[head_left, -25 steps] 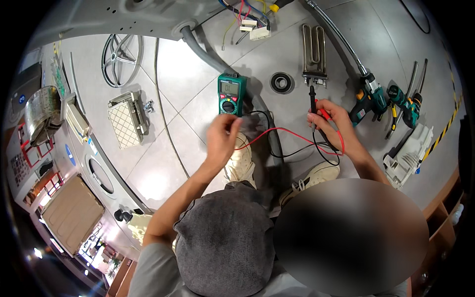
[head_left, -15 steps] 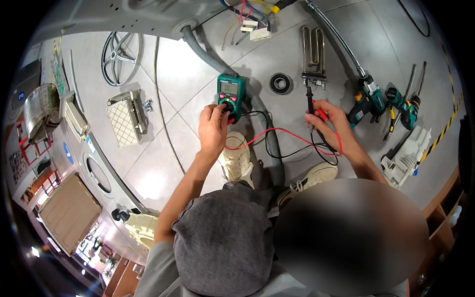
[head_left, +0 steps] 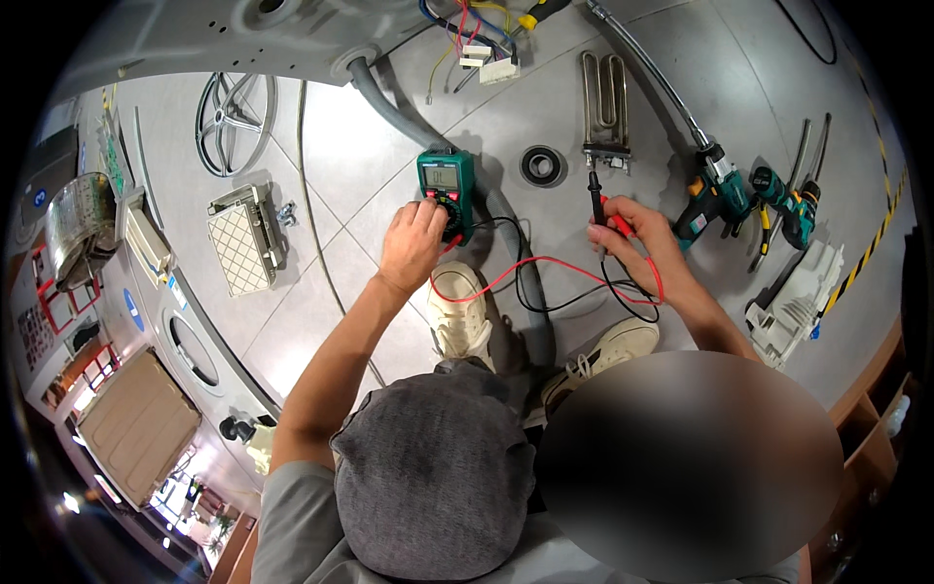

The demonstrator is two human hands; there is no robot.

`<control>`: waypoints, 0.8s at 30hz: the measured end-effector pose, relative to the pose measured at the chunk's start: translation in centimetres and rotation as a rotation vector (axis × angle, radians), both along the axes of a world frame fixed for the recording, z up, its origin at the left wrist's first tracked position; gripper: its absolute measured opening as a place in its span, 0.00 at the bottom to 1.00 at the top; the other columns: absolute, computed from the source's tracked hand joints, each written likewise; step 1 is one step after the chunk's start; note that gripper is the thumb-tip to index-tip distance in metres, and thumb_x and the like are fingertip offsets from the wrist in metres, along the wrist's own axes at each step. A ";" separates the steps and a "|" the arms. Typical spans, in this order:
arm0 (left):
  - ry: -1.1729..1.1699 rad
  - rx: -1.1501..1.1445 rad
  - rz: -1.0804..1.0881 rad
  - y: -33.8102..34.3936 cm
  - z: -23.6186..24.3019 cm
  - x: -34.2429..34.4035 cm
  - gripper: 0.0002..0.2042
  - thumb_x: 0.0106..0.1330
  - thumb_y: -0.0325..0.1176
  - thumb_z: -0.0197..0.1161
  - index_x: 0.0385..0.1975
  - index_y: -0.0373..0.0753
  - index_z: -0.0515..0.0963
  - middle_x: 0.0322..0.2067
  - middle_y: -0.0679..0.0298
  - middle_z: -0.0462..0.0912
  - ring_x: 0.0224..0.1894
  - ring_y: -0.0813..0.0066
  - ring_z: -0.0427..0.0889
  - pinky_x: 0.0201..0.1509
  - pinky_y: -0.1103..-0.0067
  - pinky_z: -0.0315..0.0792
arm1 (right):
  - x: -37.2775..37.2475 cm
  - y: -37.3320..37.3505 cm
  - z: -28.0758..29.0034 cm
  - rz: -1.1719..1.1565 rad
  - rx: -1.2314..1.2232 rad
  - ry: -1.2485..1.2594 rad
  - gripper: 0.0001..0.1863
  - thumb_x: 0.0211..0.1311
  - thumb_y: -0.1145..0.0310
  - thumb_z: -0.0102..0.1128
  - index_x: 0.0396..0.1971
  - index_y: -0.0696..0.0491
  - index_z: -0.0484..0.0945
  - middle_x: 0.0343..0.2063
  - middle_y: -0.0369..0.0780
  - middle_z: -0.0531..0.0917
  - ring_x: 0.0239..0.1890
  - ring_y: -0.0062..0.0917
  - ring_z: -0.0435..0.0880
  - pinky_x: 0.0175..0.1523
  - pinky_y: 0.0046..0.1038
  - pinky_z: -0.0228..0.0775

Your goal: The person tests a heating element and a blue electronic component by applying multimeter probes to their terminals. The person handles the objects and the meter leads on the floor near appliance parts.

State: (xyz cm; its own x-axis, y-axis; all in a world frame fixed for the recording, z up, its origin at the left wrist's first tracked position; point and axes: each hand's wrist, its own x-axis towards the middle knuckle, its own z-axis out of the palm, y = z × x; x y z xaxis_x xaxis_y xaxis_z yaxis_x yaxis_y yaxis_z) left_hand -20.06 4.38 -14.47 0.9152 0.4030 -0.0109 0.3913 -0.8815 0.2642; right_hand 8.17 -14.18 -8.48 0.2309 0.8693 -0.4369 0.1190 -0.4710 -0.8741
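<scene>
My left hand [head_left: 416, 234] has its fingers bent onto the dial of a green multimeter [head_left: 442, 175] lying on the tiles, its display lit. My right hand [head_left: 630, 237] grips the black probe [head_left: 595, 200] and red probe [head_left: 621, 225] together, the black one's tip pointing at the terminals of a looped metal heating element [head_left: 605, 102]; whether it touches is unclear. Red and black leads [head_left: 525, 263] loop between meter and probes. A black ring bearing [head_left: 541, 167] lies left of the element, and a cordless power tool [head_left: 717, 190] lies right of my right hand.
A grey panel [head_left: 204, 34] with wire connectors [head_left: 486, 70] is overhead in view. A hose [head_left: 389, 107] crosses beneath the meter. A drill [head_left: 798, 216], white plastic part [head_left: 793, 307], metal pulley [head_left: 222, 125], gridded box [head_left: 238, 251] and washer front panel [head_left: 199, 341] lie around. My shoes [head_left: 457, 316] are below.
My left hand has moved up from below the meter onto its dial. My right hand and the probes have shifted slightly left in the picture, along with the surroundings.
</scene>
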 end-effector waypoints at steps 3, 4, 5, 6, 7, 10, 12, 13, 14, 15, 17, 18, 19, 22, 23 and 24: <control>0.073 0.071 -0.054 0.2 0.5 0.2 0.08 0.55 0.29 0.58 0.35 0.40 0.72 0.34 0.62 0.72 0.38 0.64 0.73 0.42 0.70 0.67 | 0.0 0.1 -0.1 -0.002 0.006 0.008 0.12 0.61 0.65 0.63 0.34 0.58 0.75 0.22 0.40 0.80 0.27 0.22 0.79 0.37 0.24 0.69; 0.097 0.079 -0.059 0.2 0.6 0.3 0.07 0.56 0.29 0.57 0.34 0.40 0.72 0.34 0.62 0.72 0.37 0.63 0.73 0.42 0.70 0.67 | -0.1 0.2 0.0 0.002 0.005 0.010 0.12 0.61 0.65 0.63 0.34 0.58 0.75 0.22 0.40 0.80 0.27 0.22 0.79 0.37 0.24 0.69; 0.121 0.088 -0.063 0.2 0.7 0.3 0.05 0.58 0.29 0.56 0.33 0.40 0.72 0.33 0.62 0.72 0.37 0.63 0.73 0.42 0.69 0.66 | -0.1 0.3 0.1 0.005 0.005 0.013 0.12 0.61 0.65 0.63 0.33 0.58 0.75 0.22 0.40 0.80 0.27 0.22 0.79 0.37 0.25 0.69; 0.155 0.081 -0.047 0.1 0.7 0.4 0.05 0.58 0.30 0.56 0.33 0.40 0.72 0.33 0.62 0.72 0.37 0.63 0.73 0.41 0.69 0.66 | -0.1 0.4 0.3 0.007 0.005 0.012 0.12 0.61 0.65 0.62 0.33 0.58 0.74 0.22 0.40 0.80 0.27 0.22 0.79 0.36 0.25 0.69; 0.190 0.076 -0.029 0.0 0.7 0.5 0.05 0.59 0.30 0.56 0.33 0.40 0.72 0.32 0.62 0.72 0.36 0.63 0.73 0.41 0.69 0.66 | -0.1 0.5 0.4 0.009 0.005 0.013 0.12 0.61 0.65 0.62 0.33 0.58 0.74 0.22 0.40 0.80 0.26 0.21 0.79 0.36 0.25 0.69; 0.174 0.079 0.079 -0.5 0.8 0.5 0.05 0.61 0.31 0.57 0.34 0.40 0.72 0.32 0.61 0.73 0.36 0.61 0.73 0.39 0.69 0.66 | -0.2 0.7 0.7 0.016 0.004 0.005 0.11 0.61 0.65 0.63 0.33 0.58 0.74 0.22 0.40 0.80 0.26 0.23 0.78 0.35 0.25 0.69; 0.103 0.011 0.158 -1.6 1.6 0.5 0.06 0.62 0.32 0.59 0.36 0.38 0.73 0.33 0.60 0.74 0.36 0.60 0.74 0.39 0.68 0.67 | -0.2 0.6 0.8 0.022 0.004 -0.009 0.11 0.61 0.65 0.63 0.33 0.57 0.74 0.22 0.41 0.79 0.25 0.26 0.78 0.35 0.26 0.69; 0.051 -0.062 0.187 -2.7 2.7 0.9 0.08 0.63 0.33 0.59 0.37 0.38 0.73 0.33 0.59 0.74 0.37 0.58 0.75 0.39 0.68 0.68 | -0.1 0.5 0.7 0.042 -0.009 -0.050 0.11 0.60 0.65 0.63 0.33 0.57 0.74 0.21 0.42 0.78 0.24 0.28 0.78 0.34 0.27 0.69; -0.002 -0.136 0.215 -3.5 3.6 1.8 0.09 0.64 0.34 0.60 0.39 0.37 0.74 0.34 0.59 0.75 0.37 0.57 0.75 0.39 0.68 0.68 | -0.1 0.3 0.6 0.061 -0.024 -0.091 0.11 0.60 0.66 0.64 0.34 0.57 0.74 0.21 0.43 0.77 0.24 0.31 0.77 0.34 0.27 0.68; -0.059 -0.321 0.173 -4.2 4.5 2.9 0.10 0.65 0.34 0.60 0.41 0.36 0.74 0.35 0.58 0.75 0.38 0.57 0.76 0.38 0.69 0.69 | -0.4 0.2 0.6 0.089 -0.038 -0.124 0.11 0.59 0.66 0.64 0.34 0.57 0.74 0.20 0.43 0.77 0.23 0.33 0.76 0.34 0.28 0.68; -0.145 -0.730 0.187 -5.9 6.6 5.8 0.12 0.67 0.35 0.60 0.43 0.34 0.74 0.34 0.59 0.76 0.37 0.62 0.77 0.38 0.74 0.70 | -1.0 0.1 0.9 0.133 -0.042 -0.180 0.11 0.59 0.66 0.64 0.34 0.57 0.74 0.20 0.45 0.75 0.22 0.37 0.74 0.33 0.30 0.67; -0.187 -0.948 0.237 -6.3 7.0 7.5 0.12 0.68 0.36 0.60 0.43 0.33 0.74 0.34 0.61 0.76 0.36 0.68 0.77 0.38 0.77 0.70 | -1.1 0.3 1.1 0.152 -0.037 -0.215 0.11 0.59 0.67 0.64 0.34 0.57 0.74 0.20 0.45 0.74 0.22 0.39 0.73 0.32 0.31 0.66; -0.199 -1.071 0.306 -6.7 6.6 8.9 0.12 0.68 0.36 0.60 0.42 0.33 0.74 0.33 0.62 0.76 0.35 0.71 0.76 0.38 0.79 0.70 | -1.3 0.4 1.2 0.116 0.015 -0.178 0.11 0.59 0.67 0.64 0.34 0.57 0.74 0.19 0.45 0.74 0.22 0.39 0.72 0.32 0.31 0.66; -0.239 -1.373 0.450 -6.9 4.9 11.9 0.11 0.70 0.35 0.59 0.40 0.33 0.75 0.32 0.66 0.77 0.33 0.80 0.74 0.38 0.82 0.68 | -1.9 0.6 1.8 0.062 0.084 -0.134 0.11 0.60 0.67 0.63 0.35 0.58 0.75 0.20 0.46 0.74 0.22 0.40 0.73 0.31 0.33 0.66; -0.259 -1.417 0.464 -6.7 4.3 12.4 0.10 0.70 0.35 0.59 0.39 0.33 0.75 0.32 0.67 0.77 0.34 0.82 0.74 0.38 0.82 0.68 | -1.7 1.0 2.2 0.084 0.058 -0.159 0.11 0.60 0.67 0.63 0.35 0.58 0.75 0.20 0.46 0.75 0.23 0.40 0.74 0.31 0.32 0.66; -0.278 -1.465 0.475 -6.8 3.7 13.0 0.11 0.70 0.36 0.58 0.38 0.33 0.76 0.32 0.68 0.78 0.34 0.83 0.73 0.38 0.82 0.68 | -1.2 1.0 2.5 0.105 0.029 -0.186 0.11 0.60 0.67 0.63 0.36 0.58 0.75 0.21 0.46 0.76 0.23 0.40 0.75 0.32 0.32 0.67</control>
State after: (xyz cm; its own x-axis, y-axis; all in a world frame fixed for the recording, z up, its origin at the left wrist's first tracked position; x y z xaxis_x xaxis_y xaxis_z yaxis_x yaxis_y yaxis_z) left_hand -7.07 -2.43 -10.72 0.7519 0.4346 -0.4958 0.3435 0.3837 0.8572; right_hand 6.96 -13.16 -5.98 0.2128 0.9044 -0.3698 0.3265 -0.4226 -0.8455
